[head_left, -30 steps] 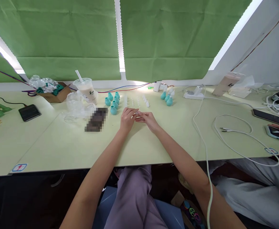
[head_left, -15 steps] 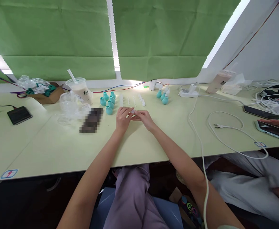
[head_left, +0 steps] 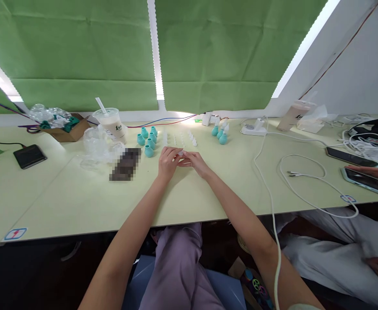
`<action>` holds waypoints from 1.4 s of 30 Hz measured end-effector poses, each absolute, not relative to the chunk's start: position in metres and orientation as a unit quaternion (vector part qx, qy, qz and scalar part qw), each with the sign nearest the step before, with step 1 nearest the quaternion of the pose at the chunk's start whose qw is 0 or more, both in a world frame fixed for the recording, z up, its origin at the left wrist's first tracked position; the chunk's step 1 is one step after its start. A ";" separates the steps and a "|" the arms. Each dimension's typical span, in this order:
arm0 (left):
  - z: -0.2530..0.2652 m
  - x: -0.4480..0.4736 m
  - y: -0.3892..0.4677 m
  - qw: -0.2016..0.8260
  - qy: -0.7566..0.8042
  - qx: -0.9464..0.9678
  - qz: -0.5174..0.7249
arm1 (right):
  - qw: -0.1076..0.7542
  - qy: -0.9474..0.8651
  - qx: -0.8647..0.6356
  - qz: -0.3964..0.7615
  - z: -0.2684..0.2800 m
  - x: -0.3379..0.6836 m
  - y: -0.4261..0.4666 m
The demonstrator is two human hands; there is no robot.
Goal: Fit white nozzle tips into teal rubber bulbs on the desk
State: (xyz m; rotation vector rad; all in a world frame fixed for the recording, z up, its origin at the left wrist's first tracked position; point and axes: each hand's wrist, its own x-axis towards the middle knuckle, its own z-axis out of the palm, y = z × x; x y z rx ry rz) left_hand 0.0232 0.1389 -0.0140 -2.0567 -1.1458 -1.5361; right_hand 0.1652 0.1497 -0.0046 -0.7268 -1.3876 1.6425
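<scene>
Fingertips of my left hand (head_left: 168,162) and my right hand (head_left: 198,162) meet over the table, both closed on a small whitish translucent piece (head_left: 181,153). Its exact kind is mostly hidden by the fingers. Just beyond the hands lie rows of small white parts (head_left: 192,138) and clear ones (head_left: 165,137). To the left of these stand several open-necked teal bulbs (head_left: 148,150). Back right of my hands, a group of teal bulbs (head_left: 223,138) carries white tips.
Left of the bulbs are a dark pixelated object (head_left: 126,164), a plastic bag (head_left: 98,144), a drink cup (head_left: 111,122) and a cardboard box (head_left: 67,129). A white power strip (head_left: 254,129) and cables lie right. Another person's hand (head_left: 374,172) rests by a phone (head_left: 370,183).
The view has shifted slightly. My hands keep the small whitish piece between them with little visible movement.
</scene>
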 end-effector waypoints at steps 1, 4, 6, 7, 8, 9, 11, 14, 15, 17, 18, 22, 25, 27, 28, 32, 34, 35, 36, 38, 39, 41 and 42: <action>-0.013 0.023 0.138 0.163 -0.403 -0.728 -0.531 | 0.419 -0.552 -0.291 0.660 -0.005 0.166 0.150; -0.012 0.023 0.135 0.159 -0.407 -0.744 -0.506 | 0.432 -0.547 -0.276 0.662 -0.006 0.168 0.151; -0.013 0.023 0.132 0.159 -0.406 -0.749 -0.499 | 0.441 -0.545 -0.265 0.662 -0.007 0.168 0.150; -0.013 0.022 0.130 0.161 -0.406 -0.752 -0.494 | 0.443 -0.545 -0.262 0.662 -0.007 0.168 0.150; -0.013 0.021 0.128 0.165 -0.408 -0.756 -0.485 | 0.442 -0.546 -0.261 0.662 -0.008 0.168 0.150; -0.011 0.019 0.126 0.170 -0.415 -0.760 -0.471 | 0.441 -0.548 -0.264 0.660 -0.008 0.167 0.149; -0.004 0.010 0.122 0.185 -0.451 -0.750 -0.447 | 0.441 -0.551 -0.278 0.652 -0.008 0.166 0.149; 0.017 -0.021 0.111 0.197 -0.533 -0.694 -0.443 | 0.451 -0.541 -0.309 0.639 -0.006 0.168 0.149; 0.023 -0.037 0.106 0.186 -0.549 -0.694 -0.427 | 0.460 -0.534 -0.316 0.636 -0.006 0.169 0.150; 0.031 -0.075 0.092 0.152 -0.573 -0.719 -0.362 | 0.480 -0.518 -0.322 0.631 -0.004 0.171 0.152; 0.031 -0.096 0.084 0.147 -0.593 -0.714 -0.343 | 0.489 -0.512 -0.324 0.628 -0.004 0.171 0.154; 0.015 -0.161 0.054 0.120 -0.666 -0.679 -0.285 | 0.500 -0.504 -0.330 0.622 -0.005 0.170 0.160; 0.000 -0.180 0.045 0.108 -0.666 -0.684 -0.276 | 0.494 -0.511 -0.336 0.618 -0.007 0.168 0.163; -0.005 -0.180 0.046 0.111 -0.652 -0.696 -0.280 | 0.494 -0.513 -0.339 0.615 -0.008 0.168 0.165; -0.006 -0.179 0.047 0.112 -0.646 -0.702 -0.279 | 0.494 -0.513 -0.340 0.614 -0.008 0.168 0.165; -0.006 -0.176 0.051 0.098 -0.631 -0.728 -0.252 | 0.490 -0.512 -0.348 0.614 -0.009 0.169 0.167; -0.006 -0.176 0.052 0.089 -0.623 -0.739 -0.240 | 0.485 -0.513 -0.351 0.615 -0.009 0.169 0.168; -0.007 -0.176 0.052 0.086 -0.620 -0.743 -0.237 | 0.483 -0.514 -0.352 0.615 -0.009 0.169 0.168; -0.007 -0.177 0.053 0.081 -0.618 -0.746 -0.235 | 0.480 -0.516 -0.353 0.615 -0.009 0.169 0.168; -0.008 -0.177 0.054 0.070 -0.618 -0.749 -0.227 | 0.475 -0.521 -0.352 0.616 -0.009 0.169 0.167; -0.008 -0.176 0.054 0.064 -0.620 -0.749 -0.224 | 0.472 -0.524 -0.352 0.616 -0.008 0.169 0.167; -0.008 -0.175 0.054 0.062 -0.625 -0.746 -0.222 | 0.464 -0.530 -0.353 0.616 -0.009 0.169 0.166; -0.007 -0.175 0.054 0.066 -0.627 -0.743 -0.226 | 0.460 -0.535 -0.353 0.614 -0.009 0.170 0.166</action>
